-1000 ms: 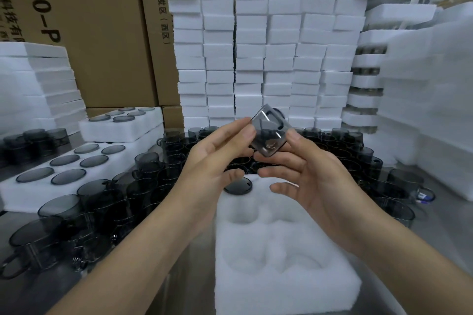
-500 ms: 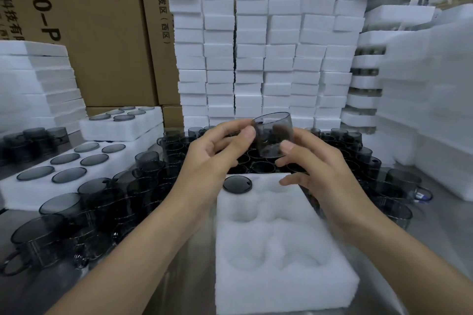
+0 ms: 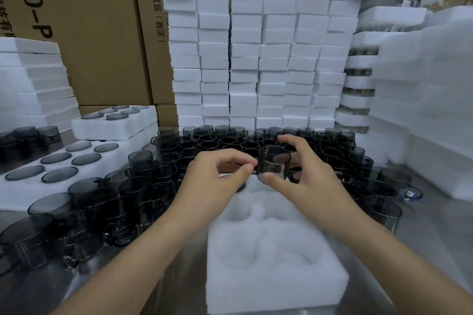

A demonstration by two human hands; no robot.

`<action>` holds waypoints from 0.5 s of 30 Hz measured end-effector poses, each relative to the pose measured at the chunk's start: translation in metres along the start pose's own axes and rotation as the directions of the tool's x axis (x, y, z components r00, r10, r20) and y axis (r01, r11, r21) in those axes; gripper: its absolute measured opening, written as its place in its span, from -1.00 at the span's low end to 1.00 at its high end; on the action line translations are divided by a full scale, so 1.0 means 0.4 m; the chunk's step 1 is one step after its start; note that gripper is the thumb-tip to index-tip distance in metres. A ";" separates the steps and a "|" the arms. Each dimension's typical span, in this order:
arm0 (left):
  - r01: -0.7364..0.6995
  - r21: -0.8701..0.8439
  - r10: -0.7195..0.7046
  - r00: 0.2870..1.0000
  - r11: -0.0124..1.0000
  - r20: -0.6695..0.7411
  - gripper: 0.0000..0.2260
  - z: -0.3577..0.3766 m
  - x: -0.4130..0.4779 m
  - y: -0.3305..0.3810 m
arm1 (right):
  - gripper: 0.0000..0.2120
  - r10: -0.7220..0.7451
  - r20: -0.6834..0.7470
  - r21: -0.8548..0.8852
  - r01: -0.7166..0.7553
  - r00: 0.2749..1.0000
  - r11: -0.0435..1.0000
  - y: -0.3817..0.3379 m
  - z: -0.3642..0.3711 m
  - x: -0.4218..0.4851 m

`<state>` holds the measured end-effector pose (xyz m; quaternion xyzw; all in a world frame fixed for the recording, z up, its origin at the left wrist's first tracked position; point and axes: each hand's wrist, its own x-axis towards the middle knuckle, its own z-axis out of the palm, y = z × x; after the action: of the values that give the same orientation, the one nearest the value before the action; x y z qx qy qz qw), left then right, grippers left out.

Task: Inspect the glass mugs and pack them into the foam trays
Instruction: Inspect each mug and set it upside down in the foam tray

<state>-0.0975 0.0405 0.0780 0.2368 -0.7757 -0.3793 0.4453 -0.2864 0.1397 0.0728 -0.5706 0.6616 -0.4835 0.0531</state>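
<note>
A smoky grey glass mug (image 3: 271,167) is held upright just above the far end of a white foam tray (image 3: 271,276). My right hand (image 3: 304,181) grips it from the right, thumb low on the front and fingers over the rim. My left hand (image 3: 217,176) pinches its left edge with thumb and forefinger. The tray's near pockets hold nothing. One mug (image 3: 240,188) sits in its far left pocket, mostly hidden behind my left hand.
Many loose grey mugs (image 3: 212,143) crowd the metal table beyond and to both sides of the tray. Filled foam trays (image 3: 64,161) lie at the left. Stacks of foam blocks (image 3: 256,59) and cardboard boxes (image 3: 97,33) stand behind, with more foam at the right.
The mug went from tilted, bottom facing me, to upright. Both hands brought it down from chest height to just above the tray's far end.
</note>
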 end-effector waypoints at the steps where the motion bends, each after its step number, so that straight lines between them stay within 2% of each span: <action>1: -0.002 0.050 0.001 1.000 0.999 0.018 -0.83 -0.001 0.001 -0.006 | -0.38 -0.007 0.014 -0.041 0.007 1.000 0.999 0.007 0.001 0.001; 4: -0.016 0.147 0.006 0.998 0.989 0.069 -0.78 -0.002 -0.003 -0.014 | -0.42 -0.008 0.068 -0.130 0.017 0.998 0.991 0.013 -0.001 0.001; 8: -0.010 0.207 -0.010 0.995 0.978 0.095 -0.79 -0.002 -0.004 -0.015 | -0.37 -0.020 0.107 -0.239 0.045 0.994 0.970 0.011 -0.005 0.003; 15: 0.035 0.230 -0.067 0.989 0.973 0.131 -0.75 -0.006 -0.002 -0.017 | -0.36 -0.017 0.159 -0.351 0.073 0.987 0.934 -0.002 -0.015 0.001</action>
<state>-0.0947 0.0359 0.0730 0.2792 -0.8365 -0.3149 0.3508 -0.2896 0.1430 0.0767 -0.6213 0.7188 -0.3119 -0.0114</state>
